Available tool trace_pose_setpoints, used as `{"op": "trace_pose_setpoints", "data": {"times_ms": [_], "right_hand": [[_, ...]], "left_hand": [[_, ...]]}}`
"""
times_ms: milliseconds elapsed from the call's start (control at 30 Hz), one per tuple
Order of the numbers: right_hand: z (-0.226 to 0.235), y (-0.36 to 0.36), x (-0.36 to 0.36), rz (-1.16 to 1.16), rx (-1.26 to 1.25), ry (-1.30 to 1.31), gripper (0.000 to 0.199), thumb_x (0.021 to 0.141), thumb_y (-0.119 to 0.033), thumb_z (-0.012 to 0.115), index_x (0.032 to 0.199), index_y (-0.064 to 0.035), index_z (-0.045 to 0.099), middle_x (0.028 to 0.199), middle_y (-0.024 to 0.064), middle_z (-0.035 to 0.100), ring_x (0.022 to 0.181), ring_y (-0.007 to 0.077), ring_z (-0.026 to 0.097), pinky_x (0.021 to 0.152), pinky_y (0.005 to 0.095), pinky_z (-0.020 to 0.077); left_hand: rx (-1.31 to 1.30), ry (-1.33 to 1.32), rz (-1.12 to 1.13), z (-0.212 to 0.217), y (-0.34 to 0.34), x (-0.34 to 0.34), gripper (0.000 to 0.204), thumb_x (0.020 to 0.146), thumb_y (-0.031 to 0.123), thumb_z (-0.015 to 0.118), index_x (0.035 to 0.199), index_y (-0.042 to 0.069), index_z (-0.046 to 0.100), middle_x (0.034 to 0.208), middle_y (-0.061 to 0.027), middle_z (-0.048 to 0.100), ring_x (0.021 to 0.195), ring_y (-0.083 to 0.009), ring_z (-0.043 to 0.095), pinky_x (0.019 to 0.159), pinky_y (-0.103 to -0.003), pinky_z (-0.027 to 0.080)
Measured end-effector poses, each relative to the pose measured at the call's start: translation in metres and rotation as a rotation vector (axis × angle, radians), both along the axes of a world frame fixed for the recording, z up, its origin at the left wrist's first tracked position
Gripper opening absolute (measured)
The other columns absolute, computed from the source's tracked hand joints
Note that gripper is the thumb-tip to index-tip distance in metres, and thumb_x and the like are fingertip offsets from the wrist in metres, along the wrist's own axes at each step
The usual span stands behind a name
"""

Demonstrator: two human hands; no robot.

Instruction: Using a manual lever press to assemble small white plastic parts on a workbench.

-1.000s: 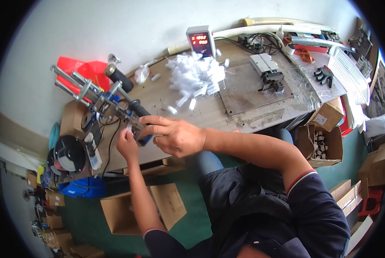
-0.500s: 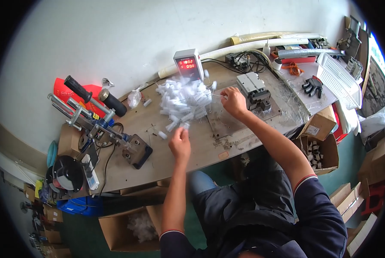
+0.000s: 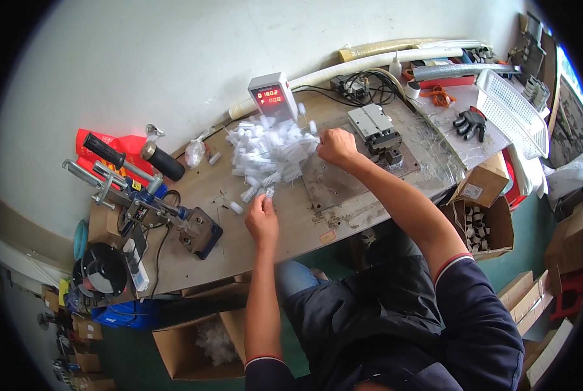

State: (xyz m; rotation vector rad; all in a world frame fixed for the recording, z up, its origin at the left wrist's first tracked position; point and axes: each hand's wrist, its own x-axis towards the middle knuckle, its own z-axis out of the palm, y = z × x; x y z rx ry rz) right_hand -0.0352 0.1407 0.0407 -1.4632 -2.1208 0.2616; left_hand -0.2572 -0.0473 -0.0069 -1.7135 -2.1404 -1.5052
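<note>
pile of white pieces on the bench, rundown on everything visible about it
The pile of white pieces is a loose heap of small, short tube-like parts, plastic by the look, lying at all angles on the wooden bench, just in front of a small grey box with a red display. A few strays lie apart near its left edge. The right hand rests at the heap's right edge; the left hand pinches a piece at its near edge. Finer detail is too small to tell.

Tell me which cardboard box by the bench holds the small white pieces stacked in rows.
The open cardboard box at the bench's right end, beside the right arm. The box under the bench holds only a loose white heap.
</note>
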Motion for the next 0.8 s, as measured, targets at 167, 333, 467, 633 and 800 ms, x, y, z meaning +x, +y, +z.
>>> {"op": "trace_pose_setpoints", "data": {"times_ms": [167,333,467,633,800], "right_hand": [[0.014,-0.029,0.031,-0.086,-0.032,0.143,0.021,0.081,-0.024,0.064,0.085,-0.0069,0.075,0.086,0.0219,0.073,0.087,0.042,0.071,0.079,0.0513,0.056],[0.006,-0.045,0.057,-0.168,-0.009,0.334,0.018,0.083,-0.024,0.067,0.082,-0.0073,0.073,0.081,0.0191,0.072,0.081,0.0407,0.071,0.074,0.049,0.0561],[-0.006,-0.092,0.064,0.04,0.199,0.173,0.021,0.085,-0.022,0.063,0.076,-0.0041,0.063,0.075,0.0184,0.069,0.075,0.041,0.069,0.07,0.0518,0.0557],[-0.008,-0.126,0.083,0.089,0.318,0.266,0.014,0.081,-0.014,0.065,0.072,-0.0047,0.058,0.073,0.0156,0.066,0.069,0.0396,0.067,0.064,0.0502,0.0543],[-0.037,-0.14,0.146,-0.095,0.303,0.33,0.013,0.08,-0.014,0.065,0.072,-0.0058,0.058,0.072,0.0159,0.066,0.067,0.039,0.067,0.061,0.0499,0.0533]], "left_hand": [[0.028,0.03,0.013,-0.005,0.002,-0.004,0.02,0.096,0.014,0.068,0.11,0.001,0.073,0.089,-0.0168,0.074,0.076,-0.0289,0.07,0.072,-0.039,0.053],[0.025,0.021,-0.025,-0.006,0.002,0.001,0.021,0.096,0.014,0.068,0.112,0.0,0.072,0.092,-0.0173,0.075,0.077,-0.0294,0.07,0.073,-0.039,0.054],[0.007,0.055,0.008,-0.008,-0.004,-0.002,0.021,0.097,0.014,0.066,0.113,0.001,0.07,0.097,-0.0191,0.074,0.082,-0.0336,0.07,0.075,-0.042,0.053],[-0.032,0.106,-0.005,-0.009,-0.004,-0.002,0.019,0.099,0.012,0.062,0.114,0.001,0.067,0.1,-0.0201,0.072,0.09,-0.0386,0.068,0.079,-0.046,0.052],[-0.025,0.143,-0.002,-0.011,-0.003,-0.004,0.02,0.101,0.011,0.059,0.115,-0.002,0.065,0.096,-0.0192,0.072,0.086,-0.0321,0.072,0.077,-0.042,0.054]]}}
